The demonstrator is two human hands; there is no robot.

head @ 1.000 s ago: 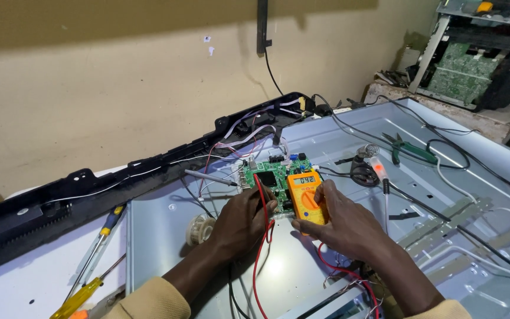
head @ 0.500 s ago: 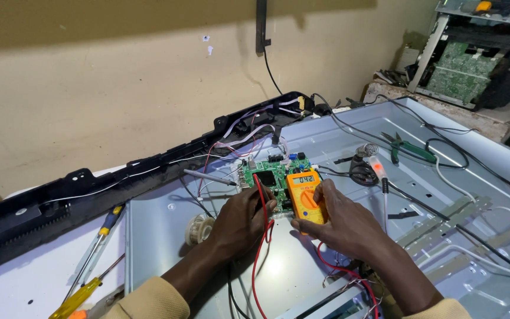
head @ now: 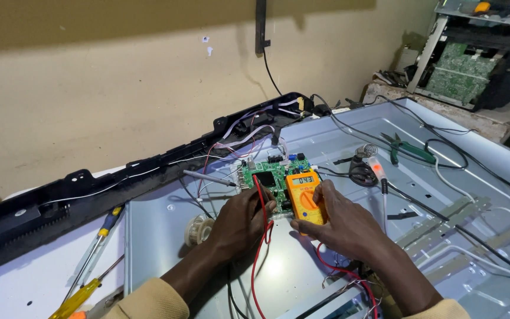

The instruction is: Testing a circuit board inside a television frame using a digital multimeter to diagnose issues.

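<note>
A black plastic frame (head: 119,183) lies along the rear edge of the grey metal back panel (head: 444,177); two screwdrivers (head: 92,260) lie on the white counter (head: 25,277) at left; green-handled pliers (head: 408,150) and a solder coil (head: 368,151) lie on the panel; an opened chassis with a green board (head: 464,68) stands at upper right.

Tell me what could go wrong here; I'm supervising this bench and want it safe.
The left hand presses a red probe onto the crowded green circuit board; a slip might bridge neighbouring contacts. The red lead loops loosely under the wrists and could snag. The orange multimeter, steadied by the right hand, lies partly on the board and might shift.
</note>
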